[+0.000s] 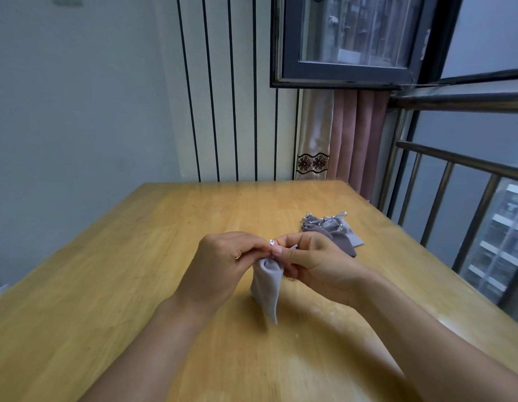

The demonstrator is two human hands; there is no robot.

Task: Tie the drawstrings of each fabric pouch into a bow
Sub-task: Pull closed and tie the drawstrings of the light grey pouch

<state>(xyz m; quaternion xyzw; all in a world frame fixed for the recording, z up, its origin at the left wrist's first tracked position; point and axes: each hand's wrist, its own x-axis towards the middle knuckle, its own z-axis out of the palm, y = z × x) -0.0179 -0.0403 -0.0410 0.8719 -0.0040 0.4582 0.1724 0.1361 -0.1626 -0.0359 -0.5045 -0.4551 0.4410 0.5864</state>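
Now both hands, left [223, 261] and right [313, 261], pinch the string [271, 243] atop a grey pouch [267, 288] hanging upright, mouth up, bottom corner toward the surface's [107, 285] near edge.

Bare wooden tabletop [113, 274] lies open to the left of and beyond the left hand [223, 262]. Right hand [313, 262] meets it at the top of the upright grey fabric pouch [266, 288]. Pile of grey fabric pouches [333, 230] sits just behind the right hand. Metal railing [455, 181] bounds the table's right edge.
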